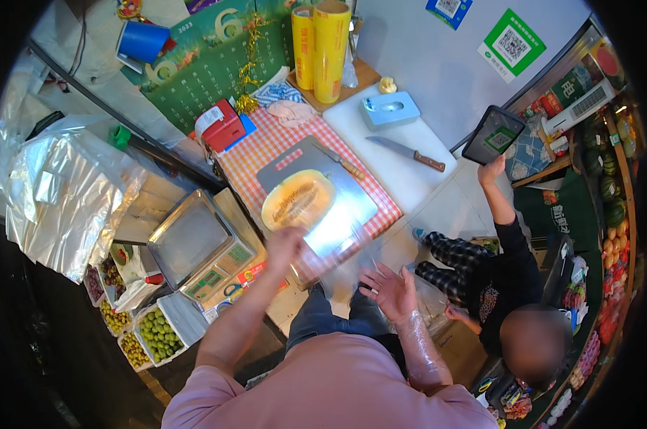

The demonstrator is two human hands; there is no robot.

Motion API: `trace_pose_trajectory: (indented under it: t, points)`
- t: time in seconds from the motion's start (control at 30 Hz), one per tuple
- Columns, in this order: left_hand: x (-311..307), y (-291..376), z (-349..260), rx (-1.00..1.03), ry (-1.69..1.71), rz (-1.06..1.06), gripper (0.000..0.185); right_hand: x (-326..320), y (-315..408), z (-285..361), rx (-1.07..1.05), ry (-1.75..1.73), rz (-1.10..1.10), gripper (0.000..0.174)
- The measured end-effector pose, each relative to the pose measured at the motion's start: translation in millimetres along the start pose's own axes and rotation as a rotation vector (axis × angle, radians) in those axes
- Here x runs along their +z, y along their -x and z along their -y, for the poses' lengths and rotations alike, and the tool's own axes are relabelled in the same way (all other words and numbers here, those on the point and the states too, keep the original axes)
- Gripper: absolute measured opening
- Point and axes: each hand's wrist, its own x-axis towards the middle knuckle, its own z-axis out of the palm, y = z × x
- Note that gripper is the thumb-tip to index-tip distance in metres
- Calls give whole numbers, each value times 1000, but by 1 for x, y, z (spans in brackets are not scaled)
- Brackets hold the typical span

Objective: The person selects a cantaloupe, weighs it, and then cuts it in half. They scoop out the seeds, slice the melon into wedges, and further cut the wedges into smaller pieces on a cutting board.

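A halved yellow melon (297,201) lies cut side up on a grey cutting board (350,193), its seeds showing in the middle. At the near edge of the melon is my left hand (287,245), blurred, apparently with clear film at its fingers; how firmly it grips cannot be told. My right hand (390,292) is held palm up in front of my legs, its fingers spread. Clear plastic film (345,263) stretches between the two hands, and more film wraps my right forearm. A small knife with a wooden handle (350,168) rests on the board beyond the melon.
A large knife (406,153) and a blue tissue box (390,110) lie on a white board (436,179). Yellow film rolls (331,53) stand behind. A scale with a metal tray (192,241) is at left, near boxed fruit (161,333). At right, another person (505,273) holds a tablet (493,134).
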Motion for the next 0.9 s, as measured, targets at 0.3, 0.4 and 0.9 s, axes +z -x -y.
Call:
trace_pose_trajectory:
  t: [0.3, 0.4, 0.9]
  points:
    - [-136, -219, -4, -264, 404, -546, 21, -6, -20, -15, -49, 113, -158, 48]
    - [-132, -249, 10, -335, 669, -535, 34, -11, -19, -15, -77, 129, -203, 46]
    - [-98, -207, -40, -240, 493, -191, 33, -40, -48, 80, -56, 302, -371, 32]
